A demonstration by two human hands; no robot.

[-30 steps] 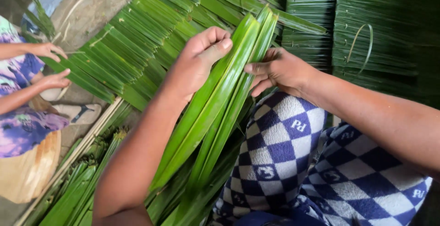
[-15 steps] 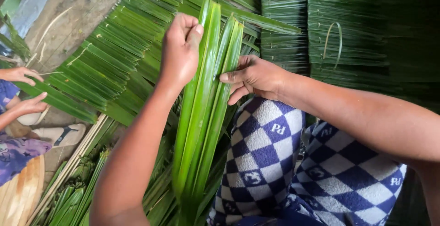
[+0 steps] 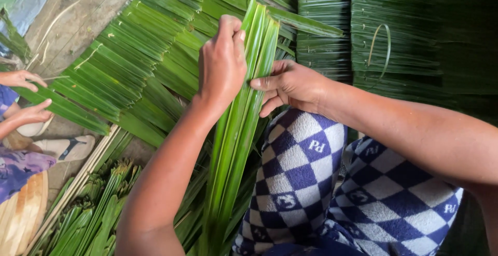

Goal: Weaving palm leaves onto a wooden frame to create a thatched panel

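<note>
Left hand (image 3: 223, 64) is up on the leaf bundle (image 3: 244, 121), fingers curled over its left edge near the tips, grip closed on the long green blades. Right hand (image 3: 288, 85) comes in from the other side, fingers stretched flat against the right edge of the same bundle, pressing more than clutching; its grip is loose, thumb lying along the leaves. The bundle stands nearly upright between the two hands, running from the tips at the top of the view down past the person's checked cloth (image 3: 311, 183) over the knees.

This looks like the squaring-up step: several leaves held together as one stack, edges being aligned. By the look of it, the next move calls for a firm hold with the left while the right slides along the stack, keeping the blades from fanning apart.

Behind, rows of laid leaves (image 3: 135, 64) spread over the floor, and darker stacked leaves (image 3: 394, 38) sit at upper right. At the left edge, another person's hands (image 3: 23, 97) work a single leaf, well apart. Cut leaf stubs (image 3: 88, 214) lie lower left.
</note>
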